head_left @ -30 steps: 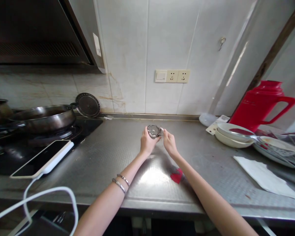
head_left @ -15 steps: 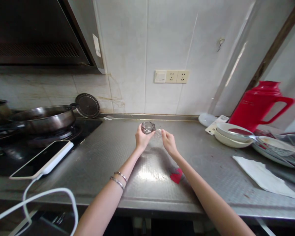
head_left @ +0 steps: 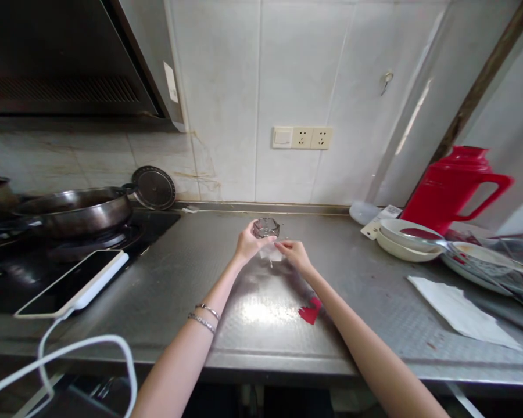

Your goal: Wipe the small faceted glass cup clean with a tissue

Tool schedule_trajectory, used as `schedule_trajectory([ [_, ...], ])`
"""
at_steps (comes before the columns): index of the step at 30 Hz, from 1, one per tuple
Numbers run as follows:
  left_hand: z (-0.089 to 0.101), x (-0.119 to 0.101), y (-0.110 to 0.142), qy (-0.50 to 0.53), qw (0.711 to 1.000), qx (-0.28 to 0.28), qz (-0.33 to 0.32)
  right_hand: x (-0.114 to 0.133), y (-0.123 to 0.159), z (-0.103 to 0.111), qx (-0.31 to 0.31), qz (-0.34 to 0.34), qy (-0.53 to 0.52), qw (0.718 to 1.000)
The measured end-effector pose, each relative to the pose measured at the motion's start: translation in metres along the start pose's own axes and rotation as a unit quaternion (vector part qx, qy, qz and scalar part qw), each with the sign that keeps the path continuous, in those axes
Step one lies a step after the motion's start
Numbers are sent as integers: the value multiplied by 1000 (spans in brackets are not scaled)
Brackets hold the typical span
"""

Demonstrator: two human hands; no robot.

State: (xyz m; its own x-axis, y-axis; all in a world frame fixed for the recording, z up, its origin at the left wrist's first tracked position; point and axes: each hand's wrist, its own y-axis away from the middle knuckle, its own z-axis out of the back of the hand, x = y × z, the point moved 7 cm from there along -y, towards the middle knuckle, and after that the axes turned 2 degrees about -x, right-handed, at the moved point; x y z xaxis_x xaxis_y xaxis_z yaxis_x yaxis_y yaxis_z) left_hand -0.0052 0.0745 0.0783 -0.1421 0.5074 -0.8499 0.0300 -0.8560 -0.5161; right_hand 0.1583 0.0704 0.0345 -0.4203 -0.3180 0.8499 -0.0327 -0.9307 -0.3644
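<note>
My left hand (head_left: 247, 242) is wrapped around a small faceted glass dish (head_left: 266, 228) with a dark rim, held over the steel countertop (head_left: 192, 278). A white tissue (head_left: 271, 253) hangs just below and beside the dish, pinched at its right side by the closed fingers of my right hand (head_left: 297, 256). Whether the tissue touches the glass I cannot tell. Beside my right forearm lies a jagged red piece (head_left: 310, 312) on the steel. Two bracelets circle my left wrist.
At left, a phone (head_left: 70, 283) with a white cable lies by the hob, with a steel pan (head_left: 76, 215) behind it. On the right are a red thermos flask (head_left: 448, 191), stacked white bowls (head_left: 409, 247) and a folded white paper towel (head_left: 462, 312).
My right hand has moved down and slightly left with the tissue, which now hangs lower under the dish. The glass dish is tilted a little differently in my left hand.
</note>
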Motion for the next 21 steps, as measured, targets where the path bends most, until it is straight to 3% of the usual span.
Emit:
schedule_trajectory([
  [4, -8, -1, 2, 19, 999, 43, -3, 2, 0, -2, 26, 6, 14, 1000],
  [9, -6, -5, -1, 34, 998, 49, 10, 5, -9, 26, 15, -13, 7, 1000],
  [12, -3, -6, -3, 70, 995, 56, 33, 16, -9, 36, 48, -18, -69, 996],
  [15, -7, -6, -2, 110, 988, 92, 50, 29, -4, 34, 94, 5, -104, 990],
  [21, -21, -7, 4, 183, 963, 184, 70, 44, 0, 22, 135, 100, -52, 984],
])
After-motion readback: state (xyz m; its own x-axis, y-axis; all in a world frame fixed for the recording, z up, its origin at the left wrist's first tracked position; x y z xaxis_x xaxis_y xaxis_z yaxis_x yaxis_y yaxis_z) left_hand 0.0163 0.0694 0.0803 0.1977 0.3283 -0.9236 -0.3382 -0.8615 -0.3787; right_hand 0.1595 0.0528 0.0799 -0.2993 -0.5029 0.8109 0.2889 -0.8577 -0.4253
